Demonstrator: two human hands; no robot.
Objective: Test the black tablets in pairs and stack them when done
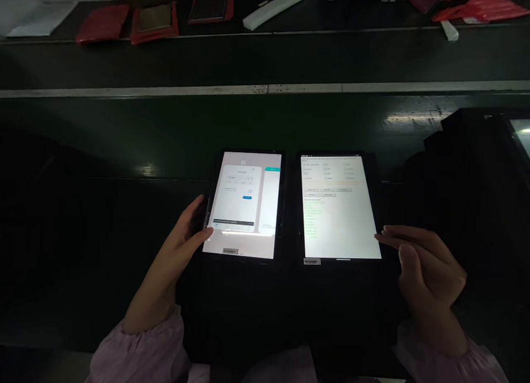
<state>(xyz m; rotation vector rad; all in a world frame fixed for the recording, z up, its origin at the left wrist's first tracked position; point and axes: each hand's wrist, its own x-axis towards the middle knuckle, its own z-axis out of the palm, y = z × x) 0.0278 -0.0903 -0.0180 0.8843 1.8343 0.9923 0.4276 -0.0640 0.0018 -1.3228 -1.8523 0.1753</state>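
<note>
While one left hand (182, 242) pinches the lower left edge of the left tablet (236, 206), thumb in front, the right tablet (343, 217) lies just beside it on the dark worktop (103, 234). Both tablets' long axes run away from the person, top ends farthest. One right hand (433, 270), fingers loosely extended, points at the second's right edge; contact is unclear.

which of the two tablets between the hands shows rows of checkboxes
The right tablet, nearest the right hand: checkboxes sit above green text. The left tablet, touched by the left hand, shows app cards.
</note>
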